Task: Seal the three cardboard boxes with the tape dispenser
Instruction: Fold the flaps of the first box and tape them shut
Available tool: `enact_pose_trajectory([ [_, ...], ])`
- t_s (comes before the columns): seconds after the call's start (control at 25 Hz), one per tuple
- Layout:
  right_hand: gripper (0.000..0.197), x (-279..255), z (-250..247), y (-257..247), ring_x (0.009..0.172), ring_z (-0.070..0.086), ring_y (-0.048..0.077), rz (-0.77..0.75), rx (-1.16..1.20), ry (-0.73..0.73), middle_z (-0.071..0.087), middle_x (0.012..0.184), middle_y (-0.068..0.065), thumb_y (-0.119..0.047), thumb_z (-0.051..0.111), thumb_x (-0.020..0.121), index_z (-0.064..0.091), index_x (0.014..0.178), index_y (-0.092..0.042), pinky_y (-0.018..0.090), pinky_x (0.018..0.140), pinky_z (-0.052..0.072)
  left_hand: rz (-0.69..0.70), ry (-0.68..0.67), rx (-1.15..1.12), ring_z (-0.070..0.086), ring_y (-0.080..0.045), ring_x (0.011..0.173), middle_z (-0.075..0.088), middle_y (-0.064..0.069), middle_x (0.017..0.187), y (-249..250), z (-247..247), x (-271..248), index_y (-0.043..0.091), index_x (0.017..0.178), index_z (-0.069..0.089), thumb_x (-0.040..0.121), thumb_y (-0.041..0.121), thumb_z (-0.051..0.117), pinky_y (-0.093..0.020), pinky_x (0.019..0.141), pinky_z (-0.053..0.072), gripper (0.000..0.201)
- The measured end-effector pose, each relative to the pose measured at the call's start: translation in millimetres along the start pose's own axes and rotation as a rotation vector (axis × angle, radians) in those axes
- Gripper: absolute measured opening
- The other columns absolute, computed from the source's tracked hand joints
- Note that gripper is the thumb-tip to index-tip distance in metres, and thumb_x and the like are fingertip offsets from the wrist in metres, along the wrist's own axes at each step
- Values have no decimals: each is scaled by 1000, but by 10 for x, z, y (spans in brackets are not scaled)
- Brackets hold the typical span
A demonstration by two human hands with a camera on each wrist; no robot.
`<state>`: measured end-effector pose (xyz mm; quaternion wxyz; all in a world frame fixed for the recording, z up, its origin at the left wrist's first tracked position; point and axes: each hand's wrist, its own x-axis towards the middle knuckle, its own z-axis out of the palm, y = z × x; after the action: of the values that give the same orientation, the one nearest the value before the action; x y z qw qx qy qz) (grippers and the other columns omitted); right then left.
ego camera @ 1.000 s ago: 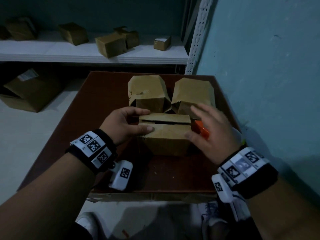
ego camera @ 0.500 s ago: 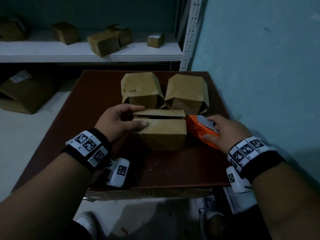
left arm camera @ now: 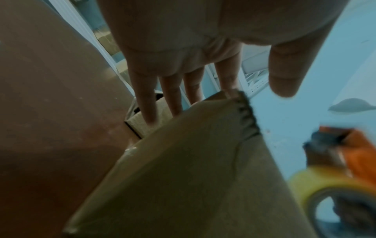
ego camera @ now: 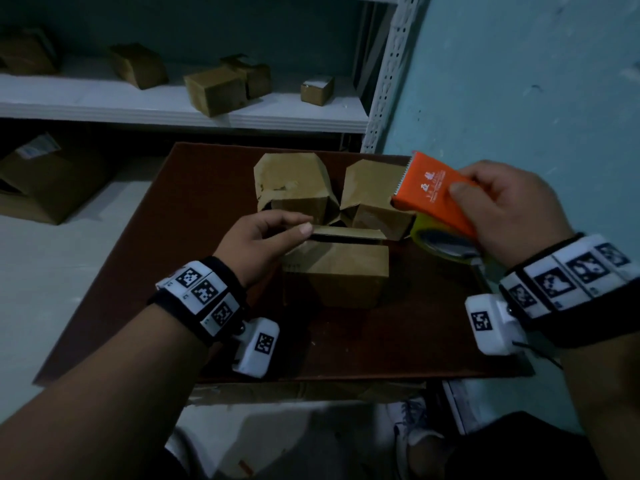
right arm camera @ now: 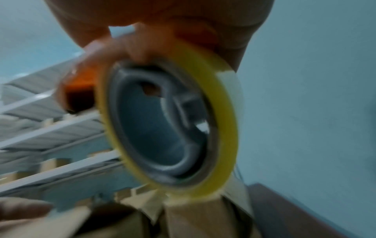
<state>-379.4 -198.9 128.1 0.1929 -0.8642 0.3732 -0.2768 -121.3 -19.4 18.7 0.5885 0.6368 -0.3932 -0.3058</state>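
Three brown cardboard boxes stand on a dark brown table (ego camera: 194, 258): a near box (ego camera: 336, 271) with its top flaps slightly apart, and two far boxes (ego camera: 294, 188) (ego camera: 374, 199) with raised flaps. My left hand (ego camera: 294, 225) rests at the near box's top left corner, thumb by the flap's end. Its fingers (left arm camera: 146, 96) reach straight past the near box's flap (left arm camera: 193, 161). My right hand (ego camera: 485, 202) grips the orange tape dispenser (ego camera: 433, 192), lifted right of the near box, serrated edge up. Its yellow tape roll (ego camera: 436, 244) (right arm camera: 223, 112) hangs below.
A white shelf (ego camera: 173, 109) behind the table carries several small boxes (ego camera: 214, 88). A large carton (ego camera: 45, 181) lies on the floor at the left. The teal wall (ego camera: 519, 81) and a perforated shelf post (ego camera: 388, 81) close off the right side.
My right hand went to the dispenser beside the near box, took hold of it and lifted it up to the right. My left hand stayed at the near box's left corner.
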Motion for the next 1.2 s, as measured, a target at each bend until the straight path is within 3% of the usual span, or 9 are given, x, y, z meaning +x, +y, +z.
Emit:
enact_pose_trajectory([
  [0.08,41,136,-4,-257,72,59,7,-84,-22,-42,65,76,-7,-56,46,91,67,80,-22,27,63,38,50,43,-6,68,-9,115,77,3,119,72,6,6,21,107,81,90,48,68,-34,102,53,35],
  [0.24,54,397,201,-589,66,57,16,-183,-104,-135,57,68,-2,-64,39,95,59,70,-21,33,62,34,134,178,-166,72,-6,96,80,0,106,228,-14,31,10,107,79,97,54,52,-17,80,53,53],
  [0.36,51,471,436,-639,71,57,11,-176,-233,-273,58,74,-8,-68,37,100,56,72,-30,31,63,34,54,227,-250,69,-14,83,78,-10,100,207,-34,148,9,106,76,99,55,58,-26,76,54,50],
  [0.48,45,426,563,-624,68,53,7,-186,-282,-316,54,71,-10,-62,40,105,50,69,-36,29,61,32,-30,210,-241,64,-19,77,77,-6,89,181,-26,224,4,105,72,105,39,60,-38,80,51,37],
  [0.56,46,402,571,-647,66,53,8,-195,-289,-311,54,70,-8,-60,40,105,51,70,-33,30,62,33,-53,160,-267,65,-17,73,77,-1,82,219,7,205,-1,105,68,106,31,57,-32,76,51,34],
  [0.68,49,405,573,-674,68,56,12,-204,-343,-331,57,73,-5,-62,38,104,54,74,-27,31,63,36,-49,77,-265,68,-1,66,73,6,72,274,47,157,4,105,67,108,24,53,-16,64,52,24],
  [0.88,45,430,597,-718,75,58,9,-228,-380,-380,60,81,-9,-68,36,103,57,84,-33,31,68,40,-49,8,-242,74,-7,83,80,5,87,273,15,183,16,113,68,103,15,63,-22,73,55,11],
  [1.08,43,444,466,-797,80,58,7,-285,-408,-387,61,86,-14,-73,34,100,59,94,-39,32,72,44,-46,19,-158,69,-13,69,72,0,72,338,-52,136,17,119,63,93,10,76,-32,70,51,30],
  [1.2,41,478,338,-853,75,54,2,-333,-471,-375,58,80,-17,-76,33,99,54,84,-44,32,70,43,-17,91,-83,68,-21,65,73,-3,73,427,-65,77,17,113,59,92,12,78,-34,62,51,29],
])
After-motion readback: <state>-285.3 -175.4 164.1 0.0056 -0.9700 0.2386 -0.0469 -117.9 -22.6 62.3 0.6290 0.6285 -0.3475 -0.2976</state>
